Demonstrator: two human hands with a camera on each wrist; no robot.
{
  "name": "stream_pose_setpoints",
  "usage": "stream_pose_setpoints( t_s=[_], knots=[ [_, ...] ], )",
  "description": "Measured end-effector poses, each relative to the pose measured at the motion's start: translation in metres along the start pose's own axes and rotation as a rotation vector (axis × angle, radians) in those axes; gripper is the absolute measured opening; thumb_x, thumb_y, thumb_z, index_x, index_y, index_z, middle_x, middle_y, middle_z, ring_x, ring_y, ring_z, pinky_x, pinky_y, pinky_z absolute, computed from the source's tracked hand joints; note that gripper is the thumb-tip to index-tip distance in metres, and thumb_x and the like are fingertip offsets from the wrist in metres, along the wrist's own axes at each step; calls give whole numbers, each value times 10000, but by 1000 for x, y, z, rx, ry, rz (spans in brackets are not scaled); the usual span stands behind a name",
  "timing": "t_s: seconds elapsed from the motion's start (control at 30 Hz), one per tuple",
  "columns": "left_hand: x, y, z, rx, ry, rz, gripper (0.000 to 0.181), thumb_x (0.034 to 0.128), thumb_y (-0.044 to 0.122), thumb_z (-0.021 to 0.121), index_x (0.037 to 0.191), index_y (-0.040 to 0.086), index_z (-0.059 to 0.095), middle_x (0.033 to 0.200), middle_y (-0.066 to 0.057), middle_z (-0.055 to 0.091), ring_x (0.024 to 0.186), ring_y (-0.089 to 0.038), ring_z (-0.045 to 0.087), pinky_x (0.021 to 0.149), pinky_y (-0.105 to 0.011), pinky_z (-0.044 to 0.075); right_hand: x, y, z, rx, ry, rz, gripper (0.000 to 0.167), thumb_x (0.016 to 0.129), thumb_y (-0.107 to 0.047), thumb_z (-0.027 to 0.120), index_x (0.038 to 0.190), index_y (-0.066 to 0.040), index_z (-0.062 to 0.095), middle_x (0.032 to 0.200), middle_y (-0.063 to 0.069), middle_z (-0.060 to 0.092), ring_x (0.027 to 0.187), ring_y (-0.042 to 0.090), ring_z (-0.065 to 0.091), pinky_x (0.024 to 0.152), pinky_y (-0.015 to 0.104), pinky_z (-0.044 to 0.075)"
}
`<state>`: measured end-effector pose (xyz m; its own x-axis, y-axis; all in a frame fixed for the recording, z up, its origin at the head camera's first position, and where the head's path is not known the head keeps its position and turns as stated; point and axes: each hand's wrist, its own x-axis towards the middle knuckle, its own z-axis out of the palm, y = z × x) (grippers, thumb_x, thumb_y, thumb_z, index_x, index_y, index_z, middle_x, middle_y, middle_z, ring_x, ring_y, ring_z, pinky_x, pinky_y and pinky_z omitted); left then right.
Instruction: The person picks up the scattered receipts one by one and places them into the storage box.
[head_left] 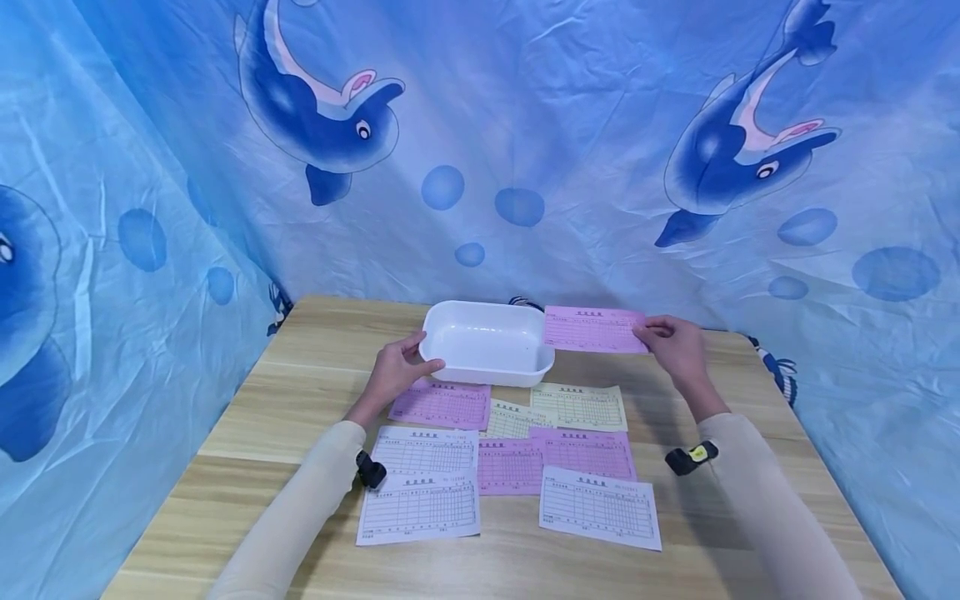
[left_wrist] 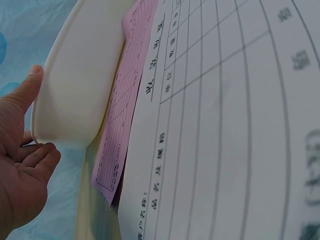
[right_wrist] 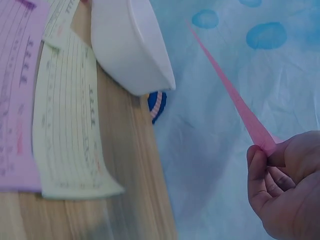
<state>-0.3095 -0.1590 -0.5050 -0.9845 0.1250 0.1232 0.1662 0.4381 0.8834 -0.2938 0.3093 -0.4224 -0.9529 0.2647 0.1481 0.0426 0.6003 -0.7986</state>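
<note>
A white plastic tub (head_left: 487, 343) stands at the back of the table, its inside bare. At its left end my left hand (head_left: 392, 367) grips the corner, with the thumb (left_wrist: 30, 87) at the rim and curled fingers at the end wall. My right hand (head_left: 678, 348) pinches the right edge of a pink receipt slip (head_left: 592, 330) between thumb and fingers. The slip is held up in the air beside the tub's right end, seen almost edge-on in the right wrist view.
In front of the tub lie several loose slips: pink (head_left: 442, 407), pale yellow (head_left: 588, 408) and white (head_left: 420, 510), some overlapping. The wooden table (head_left: 247, 483) backs onto a blue dolphin-print cloth (head_left: 480, 150). Another white slip (head_left: 600, 508) lies near the front right.
</note>
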Motion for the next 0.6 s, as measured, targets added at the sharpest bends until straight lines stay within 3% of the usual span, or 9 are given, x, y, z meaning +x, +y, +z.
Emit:
stream_pose_setpoints(
  t_s=[0.6],
  knots=[
    [-2, 0, 1, -15, 5, 15, 939, 821, 471, 847, 1535, 24, 431, 1568, -159, 452, 1361, -345, 536, 1125, -476, 464, 13, -40, 64, 191, -62, -10, 266, 952, -155, 744, 1148, 24, 724, 1090, 208, 734, 794, 54, 671, 719, 201, 613]
  ],
)
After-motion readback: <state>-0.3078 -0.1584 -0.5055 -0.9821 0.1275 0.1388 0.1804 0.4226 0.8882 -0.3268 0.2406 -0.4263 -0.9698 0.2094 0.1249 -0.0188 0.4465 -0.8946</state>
